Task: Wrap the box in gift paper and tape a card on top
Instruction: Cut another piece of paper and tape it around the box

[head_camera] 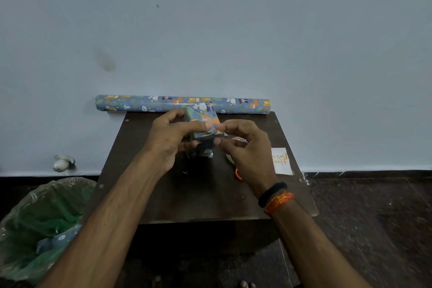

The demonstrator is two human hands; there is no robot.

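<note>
A small box (203,121) covered in blue animal-print gift paper is held up above the dark table (210,189). My left hand (170,140) grips its left side, with the thumb lying across the near face. My right hand (245,145) pinches the paper at the box's right near edge with thumb and forefinger. A white card (281,160) with gold lettering lies on the table to the right. The roll of the same gift paper (182,103) lies along the table's far edge against the wall.
An orange-handled tool (238,174), mostly hidden, lies under my right hand. A bin lined with a green bag (42,224) stands on the floor at left with a paper scrap inside. A small white object (63,162) sits by the wall.
</note>
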